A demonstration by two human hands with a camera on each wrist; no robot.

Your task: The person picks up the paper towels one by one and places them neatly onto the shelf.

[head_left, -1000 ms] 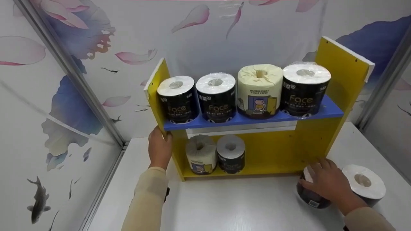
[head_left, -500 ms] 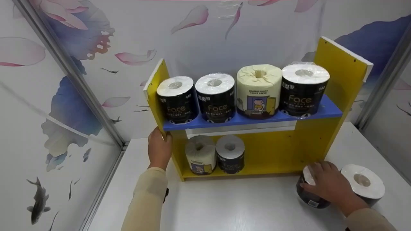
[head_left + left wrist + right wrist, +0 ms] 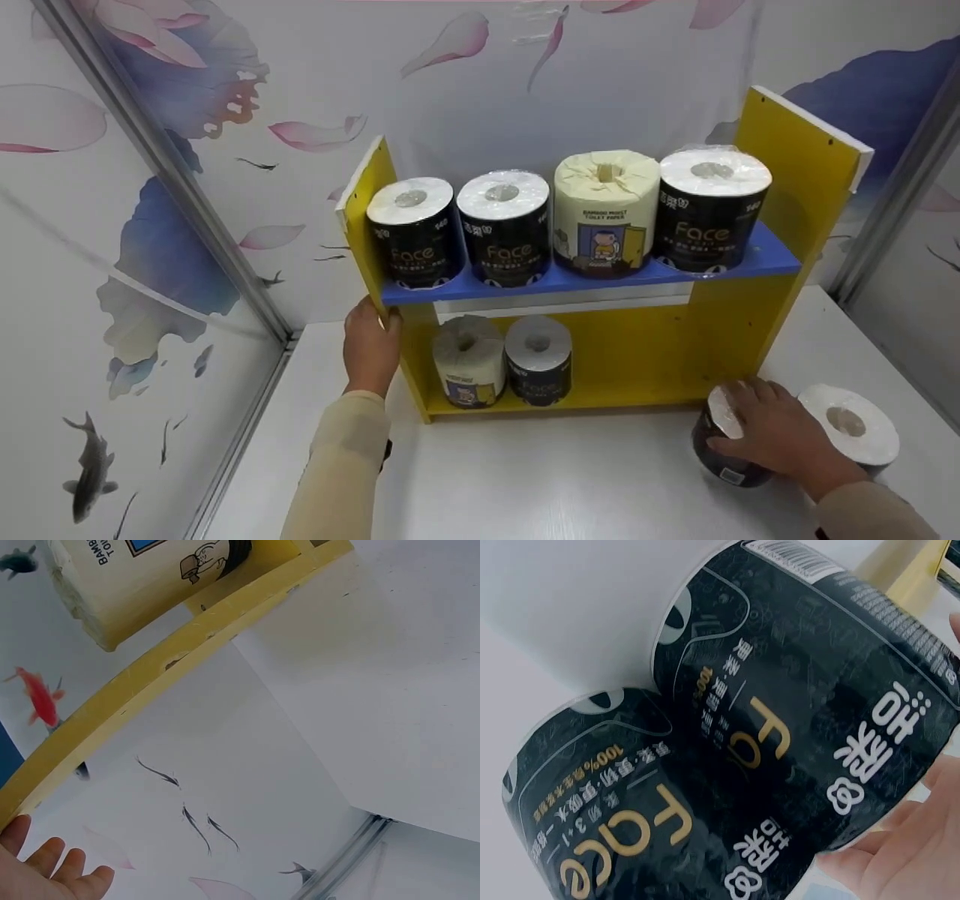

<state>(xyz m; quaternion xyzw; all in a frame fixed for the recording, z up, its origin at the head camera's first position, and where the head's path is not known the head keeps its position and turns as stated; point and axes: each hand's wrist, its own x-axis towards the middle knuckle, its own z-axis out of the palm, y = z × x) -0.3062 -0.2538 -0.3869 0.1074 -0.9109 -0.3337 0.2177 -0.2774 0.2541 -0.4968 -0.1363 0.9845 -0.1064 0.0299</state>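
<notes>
My left hand (image 3: 373, 347) holds the left side panel of a yellow and blue shelf (image 3: 622, 352), its thumb at the panel's front edge. In the left wrist view, the fingertips (image 3: 71, 866) lie beside the panel's yellow edge (image 3: 150, 671). At the right, my right hand (image 3: 780, 435) grips a black-wrapped toilet paper roll (image 3: 724, 450) from above, thumb on its near side; the roll stands on the table. Close against it is another black toilet paper roll (image 3: 855, 427). Both black wrappers fill much of the right wrist view, with the gripped roll (image 3: 810, 690) at the upper right.
Several toilet paper rolls stand on the blue upper board (image 3: 480, 289), one of them cream-wrapped (image 3: 607, 217). On the lower level, a cream roll (image 3: 470, 367) and a black roll (image 3: 538, 367) stand side by side at the left. Patterned wall panels (image 3: 600, 75) enclose the white table (image 3: 555, 472).
My right hand's fingers have drawn slightly back over the roll; the hand and forearm have moved slightly right. The roll, the shelf and my left hand have stayed nearly in place.
</notes>
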